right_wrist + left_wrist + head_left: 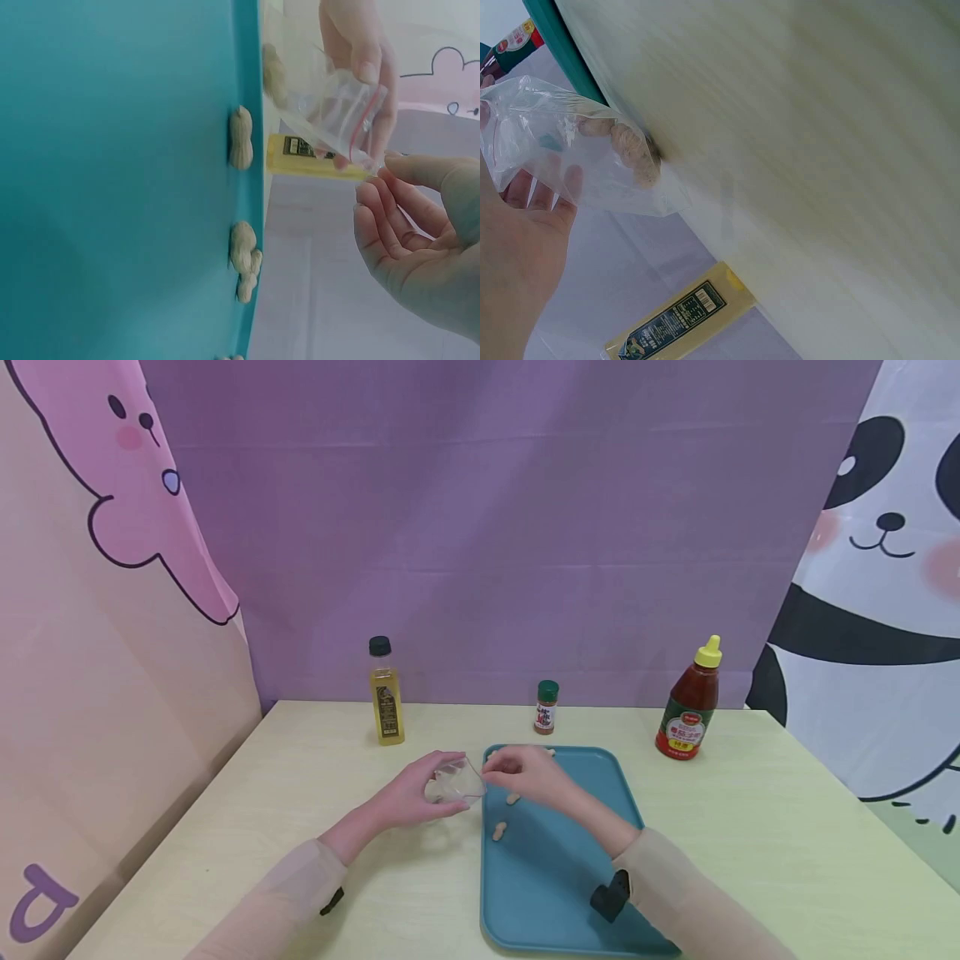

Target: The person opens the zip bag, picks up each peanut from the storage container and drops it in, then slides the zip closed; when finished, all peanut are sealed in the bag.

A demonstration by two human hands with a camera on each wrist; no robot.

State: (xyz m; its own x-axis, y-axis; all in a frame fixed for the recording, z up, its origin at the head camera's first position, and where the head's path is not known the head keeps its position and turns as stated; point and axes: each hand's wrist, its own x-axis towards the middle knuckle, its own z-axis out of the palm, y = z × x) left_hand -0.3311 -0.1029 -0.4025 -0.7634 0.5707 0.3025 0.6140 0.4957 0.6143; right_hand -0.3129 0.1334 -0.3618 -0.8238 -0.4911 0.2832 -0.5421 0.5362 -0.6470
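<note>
A clear zip bag (454, 782) with a red strip along its mouth hangs beside the tray's left edge. Peanuts (634, 150) show through its plastic in the left wrist view. My left hand (411, 793) grips the bag from the left, thumb on the near side. From the right, my right hand (528, 773) pinches the edge of the bag's mouth between thumb and fingertips (386, 176). Below it, several unshelled peanuts (241, 139) lie along one side of the blue tray (555, 877).
Behind the bag stands an oil bottle (387, 702) with a black cap. A small green-capped spice jar (546, 708) stands behind the tray, and a ketchup bottle (686, 714) at the back right. A purple curtain (487, 543) closes off the table's back edge.
</note>
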